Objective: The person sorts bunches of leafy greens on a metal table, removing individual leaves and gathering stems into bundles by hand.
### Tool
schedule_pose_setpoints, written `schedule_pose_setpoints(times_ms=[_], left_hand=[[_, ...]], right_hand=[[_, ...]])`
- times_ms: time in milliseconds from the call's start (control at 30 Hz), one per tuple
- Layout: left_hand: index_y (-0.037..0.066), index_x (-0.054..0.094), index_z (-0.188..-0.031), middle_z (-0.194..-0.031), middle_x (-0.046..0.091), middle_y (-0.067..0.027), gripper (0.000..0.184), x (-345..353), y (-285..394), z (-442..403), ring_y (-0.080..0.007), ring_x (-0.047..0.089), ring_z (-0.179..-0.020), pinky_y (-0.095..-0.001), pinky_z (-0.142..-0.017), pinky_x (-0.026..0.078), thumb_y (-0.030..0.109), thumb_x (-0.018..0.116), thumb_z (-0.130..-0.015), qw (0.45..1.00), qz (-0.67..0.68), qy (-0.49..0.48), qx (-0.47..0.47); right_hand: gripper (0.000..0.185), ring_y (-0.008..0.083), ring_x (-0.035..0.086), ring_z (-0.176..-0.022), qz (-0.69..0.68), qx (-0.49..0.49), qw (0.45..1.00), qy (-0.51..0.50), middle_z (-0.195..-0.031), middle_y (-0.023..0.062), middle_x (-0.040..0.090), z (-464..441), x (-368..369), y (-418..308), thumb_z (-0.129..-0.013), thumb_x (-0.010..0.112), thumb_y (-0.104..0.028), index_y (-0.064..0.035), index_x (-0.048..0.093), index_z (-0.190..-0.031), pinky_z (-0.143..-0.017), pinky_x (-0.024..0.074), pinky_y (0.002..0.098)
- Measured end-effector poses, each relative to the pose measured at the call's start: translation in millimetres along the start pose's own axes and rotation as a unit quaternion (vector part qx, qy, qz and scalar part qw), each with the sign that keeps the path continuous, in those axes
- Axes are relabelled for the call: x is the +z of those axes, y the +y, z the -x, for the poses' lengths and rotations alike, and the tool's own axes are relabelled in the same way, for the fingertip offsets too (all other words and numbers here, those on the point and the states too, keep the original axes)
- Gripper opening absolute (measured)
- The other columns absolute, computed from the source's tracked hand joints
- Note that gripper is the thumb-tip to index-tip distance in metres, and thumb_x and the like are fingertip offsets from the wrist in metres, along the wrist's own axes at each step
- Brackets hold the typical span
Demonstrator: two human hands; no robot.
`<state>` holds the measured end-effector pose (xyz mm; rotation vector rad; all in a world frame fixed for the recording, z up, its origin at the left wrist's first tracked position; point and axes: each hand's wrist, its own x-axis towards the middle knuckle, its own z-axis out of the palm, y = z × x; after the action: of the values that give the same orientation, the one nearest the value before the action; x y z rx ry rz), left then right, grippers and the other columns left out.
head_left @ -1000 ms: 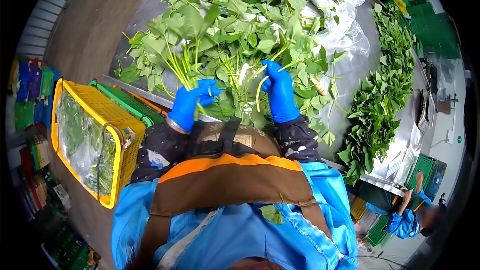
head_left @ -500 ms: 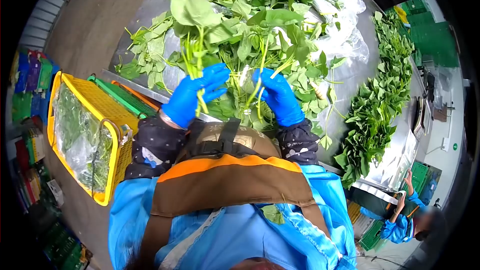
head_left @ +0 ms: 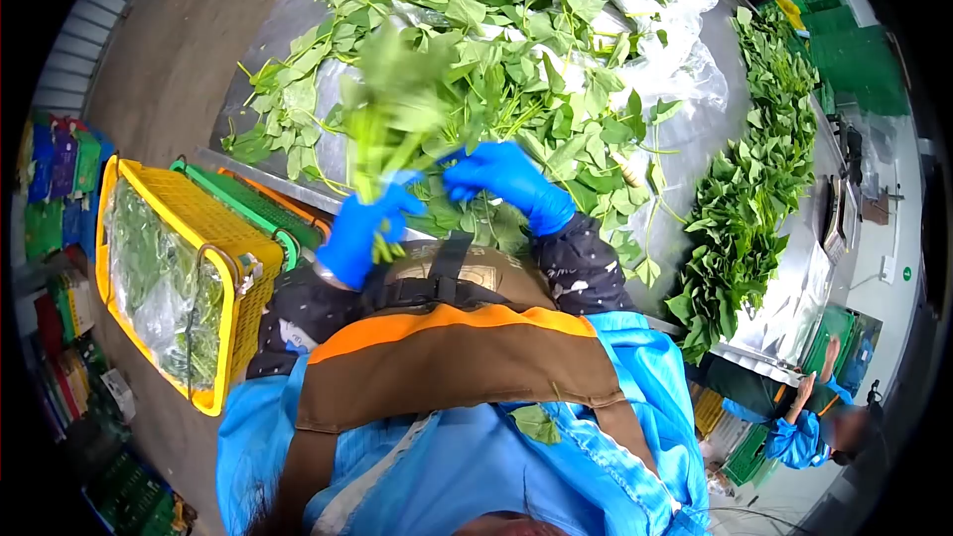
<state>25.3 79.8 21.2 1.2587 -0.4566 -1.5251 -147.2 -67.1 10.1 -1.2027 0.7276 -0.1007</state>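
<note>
A bunch of leafy green stems (head_left: 372, 144) stands upright in my left hand (head_left: 362, 233), its leaves blurred by motion. The fingers are wrapped round the lower stems, and the cut ends poke out below. Just to the right is my right hand (head_left: 511, 184), its fingers pointing left toward the bunch and somewhat apart. I see nothing held in it. Both hands wear blue gloves. Beyond and under them, a loose heap of leafy greens (head_left: 586, 164) spreads over the metal table (head_left: 695, 203).
Clear plastic bags (head_left: 685, 65) lie among the greens at the back. A long row of greens (head_left: 740, 208) lines the table's right side. At left stands a yellow crate (head_left: 248, 268) of bagged greens, beside a green crate (head_left: 243, 199). A co-worker (head_left: 809, 427) is at lower right.
My right hand has moved left toward my left hand, and the stems it held are out of it. The bunch in my left hand looks thicker, and that hand is slightly lower.
</note>
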Motion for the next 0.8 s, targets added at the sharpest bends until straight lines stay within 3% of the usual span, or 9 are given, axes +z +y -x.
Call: schedule_pose_setpoints(times_ms=[100, 200, 300, 367, 400, 533, 633, 767, 800], left_hand=[[0.0, 0.055, -0.105, -0.08, 0.061, -0.0052, 0.031, -8.7, 8.5, -3.1, -0.007, 0.049, -0.057, -0.0191, -0.054, 0.04, 0.024, 0.052, -0.085, 0.976, 0.041, 0.153, 0.149], [-0.001, 0.048, -0.109, -0.078, 0.06, -0.0062, 0.034, -2.3, -20.5, 5.6, -0.0101, 0.049, -0.057, -0.0223, -0.053, 0.041, 0.025, 0.052, -0.087, 0.997, -0.008, 0.074, 0.016], [0.0, 0.048, -0.107, -0.074, 0.058, -0.0054, 0.03, -4.8, -43.3, 8.0, -0.011, 0.047, -0.054, -0.0231, -0.052, 0.04, 0.022, 0.051, -0.087, 0.996, 0.062, 0.047, -0.046], [0.0, 0.047, -0.109, -0.074, 0.058, -0.0052, 0.029, -9.6, -42.9, 9.0, -0.0109, 0.047, -0.054, -0.0228, -0.053, 0.04, 0.02, 0.05, -0.087, 0.986, 0.14, 0.066, -0.06], [-0.001, 0.046, -0.109, -0.067, 0.053, -0.0037, 0.029, -6.3, -40.5, 9.8, -0.0096, 0.043, -0.051, -0.0223, -0.05, 0.036, 0.02, 0.047, -0.089, 0.982, 0.152, 0.088, -0.075], [-0.003, 0.042, -0.118, -0.055, 0.04, -0.0016, 0.041, -5.7, -35.9, 13.0, -0.0087, 0.033, -0.045, -0.0223, -0.045, 0.028, 0.029, 0.038, -0.092, 0.983, 0.159, -0.008, -0.09], [-0.003, 0.04, -0.12, -0.056, 0.041, -0.0015, 0.044, -7.8, -31.3, 9.7, -0.0086, 0.033, -0.045, -0.0218, -0.044, 0.027, 0.031, 0.038, -0.092, 0.984, 0.131, -0.041, -0.11], [-0.001, 0.045, -0.116, -0.065, 0.052, 0.0, 0.04, -5.1, -15.5, -0.6, -0.0095, 0.046, -0.05, -0.021, -0.048, 0.037, 0.029, 0.044, -0.09, 0.968, 0.226, 0.087, -0.06], [0.003, 0.048, -0.115, -0.079, 0.059, -0.0026, 0.036, -9.3, -9.0, -3.0, -0.0108, 0.053, -0.06, -0.0221, -0.055, 0.044, 0.028, 0.047, -0.089, 0.954, 0.284, 0.087, -0.03]], right_hand=[[0.026, 0.0175, 0.061, -0.081, 0.028, -0.218, 0.959, 0.18, -0.091, 0.0073, 0.063, -21.1, -29.1, 37.1, -0.078, 0.06, -0.013, -0.0037, 0.059, -0.103, -0.071, 0.0471, 0.0271], [0.026, 0.0235, 0.059, -0.088, 0.217, -0.268, 0.905, 0.247, -0.098, 0.0092, 0.061, -26.3, -30.6, 53.4, -0.079, 0.057, -0.018, -0.0092, 0.06, -0.103, -0.077, 0.0453, 0.0317], [0.026, 0.027, 0.058, -0.088, 0.516, -0.086, 0.852, 0.03, -0.096, 0.0109, 0.061, 1.7, -48.1, 79.9, -0.079, 0.054, -0.027, -0.0128, 0.062, -0.1, -0.078, 0.045, 0.0342], [0.028, 0.0258, 0.059, -0.088, 0.483, -0.038, 0.863, -0.146, -0.093, 0.0096, 0.062, 27.0, -68.3, 91.8, -0.079, 0.053, -0.033, -0.0133, 0.063, -0.097, -0.078, 0.0449, 0.0346], [0.027, 0.0242, 0.06, -0.084, 0.466, -0.015, 0.869, -0.165, -0.09, 0.009, 0.063, 37.8, -72.7, 81.6, -0.078, 0.055, -0.032, -0.012, 0.064, -0.095, -0.075, 0.0458, 0.0326], [0.025, 0.0206, 0.062, -0.072, 0.332, -0.047, 0.94, 0.058, -0.08, 0.0087, 0.064, 29.8, -59.8, 38.0, -0.076, 0.059, -0.031, -0.0107, 0.066, -0.089, -0.065, 0.0468, 0.0291], [0.027, 0.0223, 0.061, -0.068, 0.246, -0.081, 0.956, 0.14, -0.076, 0.0085, 0.064, -1.2, -31.3, 20.7, -0.075, 0.06, -0.034, -0.0096, 0.066, -0.084, -0.062, 0.0462, 0.0317], [0.028, 0.0314, 0.058, -0.065, 0.581, -0.049, 0.775, 0.244, -0.067, 0.0137, 0.059, -48.7, -2.8, 57.7, -0.072, 0.059, -0.039, -0.0112, 0.064, -0.07, -0.058, 0.0456, 0.04], [0.026, 0.0302, 0.059, -0.065, 0.56, -0.044, 0.788, 0.253, -0.068, 0.0129, 0.06, -48.5, -1.1, 51.8, -0.072, 0.059, -0.037, -0.0113, 0.064, -0.072, -0.058, 0.046, 0.0391]])
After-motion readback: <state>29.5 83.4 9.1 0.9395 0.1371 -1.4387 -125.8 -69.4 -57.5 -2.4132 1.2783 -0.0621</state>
